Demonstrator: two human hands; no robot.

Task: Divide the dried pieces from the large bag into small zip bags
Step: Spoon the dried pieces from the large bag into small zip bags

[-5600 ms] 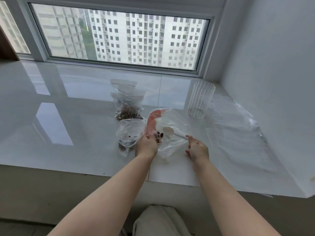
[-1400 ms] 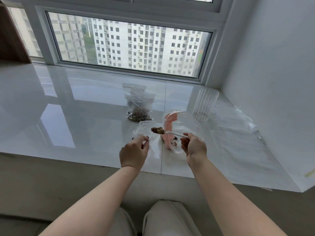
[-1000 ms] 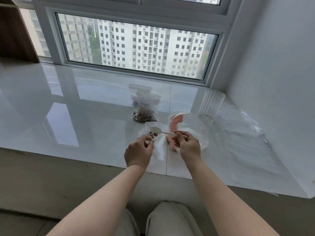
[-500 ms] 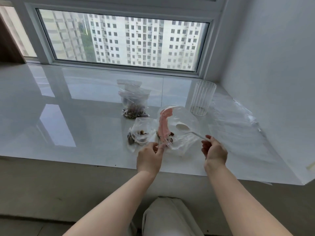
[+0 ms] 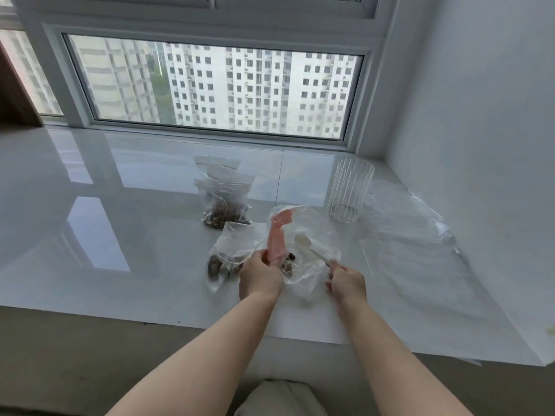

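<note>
The large clear bag (image 5: 312,232) with a pink strip at its mouth lies open on the white sill, a few dark dried pieces (image 5: 289,261) left inside. My left hand (image 5: 259,276) grips the pink edge and holds the mouth up. My right hand (image 5: 345,282) holds the handle of a white plastic spoon (image 5: 304,244), whose empty bowl is inside the bag. Just left of it lies a small zip bag (image 5: 235,249) with some dark pieces at its bottom. Behind stand filled small zip bags (image 5: 223,199).
A ribbed clear glass (image 5: 350,190) stands behind the large bag on the right. Crumpled clear plastic sheeting (image 5: 420,244) covers the sill's right side up to the wall. The sill's front edge (image 5: 150,321) runs just below my hands. The window is at the back.
The spoon tipped a load of pieces into the small zip bag, then went back empty into the large bag. My left hand let go of the small bag and took the large bag's pink edge.
</note>
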